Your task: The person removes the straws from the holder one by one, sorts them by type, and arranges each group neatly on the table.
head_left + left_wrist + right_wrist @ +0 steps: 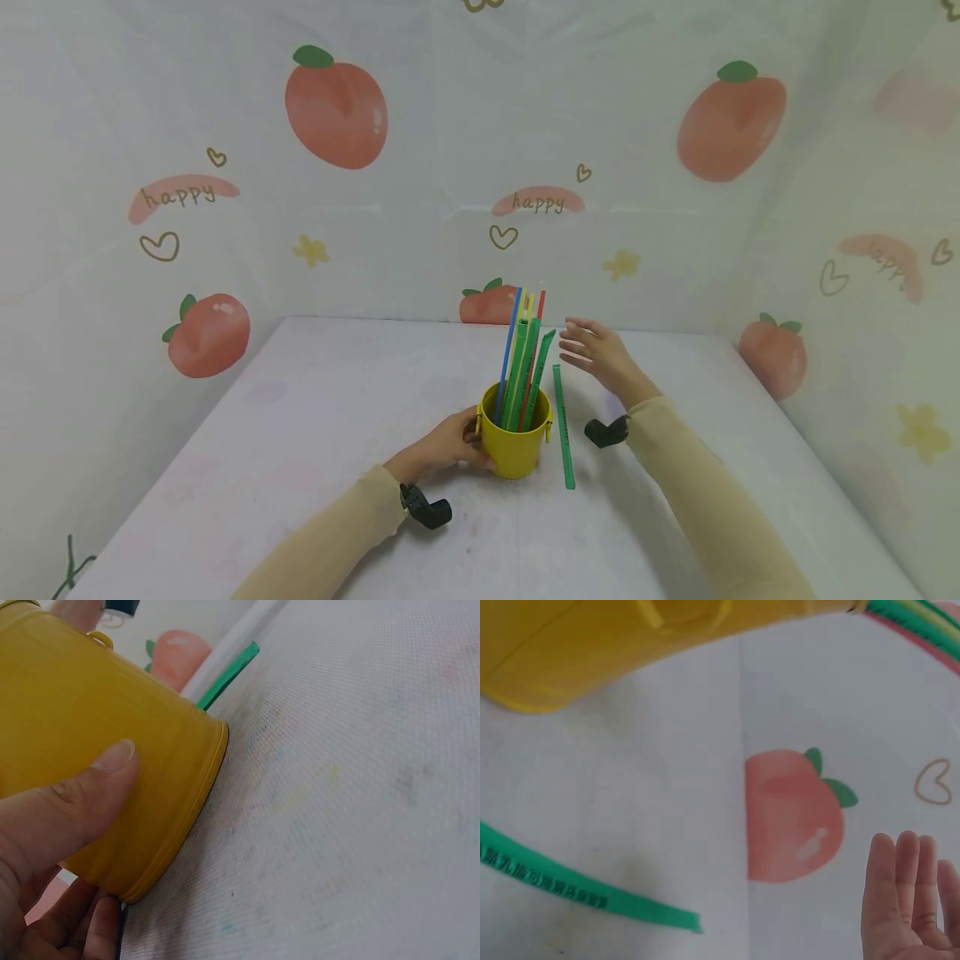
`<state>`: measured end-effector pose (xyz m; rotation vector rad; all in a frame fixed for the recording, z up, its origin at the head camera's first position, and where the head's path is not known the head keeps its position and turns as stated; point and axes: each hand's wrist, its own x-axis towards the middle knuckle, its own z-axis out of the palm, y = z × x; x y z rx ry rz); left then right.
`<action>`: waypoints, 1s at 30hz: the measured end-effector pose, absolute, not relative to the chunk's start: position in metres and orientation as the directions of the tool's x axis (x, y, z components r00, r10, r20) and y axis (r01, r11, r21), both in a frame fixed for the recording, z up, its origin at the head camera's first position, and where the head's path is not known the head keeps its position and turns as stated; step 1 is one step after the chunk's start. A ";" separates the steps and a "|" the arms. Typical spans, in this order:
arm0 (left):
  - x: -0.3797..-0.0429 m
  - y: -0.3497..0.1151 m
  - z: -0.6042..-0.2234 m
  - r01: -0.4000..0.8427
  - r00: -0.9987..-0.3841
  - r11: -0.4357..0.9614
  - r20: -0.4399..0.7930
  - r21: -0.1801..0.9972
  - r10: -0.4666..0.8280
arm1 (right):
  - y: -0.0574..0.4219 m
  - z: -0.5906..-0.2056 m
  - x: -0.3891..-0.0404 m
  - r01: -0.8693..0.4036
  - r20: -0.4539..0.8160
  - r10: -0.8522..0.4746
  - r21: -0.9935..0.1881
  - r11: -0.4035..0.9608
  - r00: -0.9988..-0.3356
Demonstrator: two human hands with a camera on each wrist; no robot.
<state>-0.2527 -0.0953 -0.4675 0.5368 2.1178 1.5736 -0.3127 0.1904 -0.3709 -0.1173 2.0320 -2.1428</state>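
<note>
A small yellow bucket point(512, 454) stands upright on the table. My left hand point(444, 446) grips its left side, with the thumb point(75, 806) against the wall and the other fingers curled round behind. Leaning in the bucket are several long thin straws in blue point(510, 346), yellow and red, together with several green printed wrappers point(543, 358) that look like wrapped straws. Another green wrapped straw point(564, 429) lies on the table just right of the bucket. My right hand point(600, 354) is raised beyond it, fingers extended point(911, 900), holding nothing and apart from the straws.
The white-covered table point(337, 400) extends on both sides of the bucket. Behind it and at the sides hangs a pale backdrop point(420, 167) printed with peaches. A dark wrist camera point(606, 432) sits at the right wrist, another point(427, 507) at the left.
</note>
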 end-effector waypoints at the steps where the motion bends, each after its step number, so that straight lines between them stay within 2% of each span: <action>1: -0.253 -0.095 -0.467 0.046 -0.824 0.275 -0.119 0.960 0.553 | 0.190 -0.369 -0.311 0.069 -0.055 -0.196 -0.996 -0.063 -0.979; 13: -0.252 -0.095 -0.465 0.044 -0.825 0.289 -0.129 0.956 0.551 | 0.190 -0.356 -0.293 0.005 0.048 -0.246 -0.978 -0.209 -0.968; 25: -0.251 -0.095 -0.463 0.044 -0.829 0.298 -0.132 0.954 0.543 | 0.173 -0.368 -0.276 -0.055 0.087 -0.243 -0.989 -0.138 -0.966; 30: -0.251 -0.095 -0.465 0.042 -0.830 0.295 -0.131 0.955 0.543 | 0.169 -0.375 -0.271 -0.048 0.086 -0.252 -0.987 -0.151 -0.964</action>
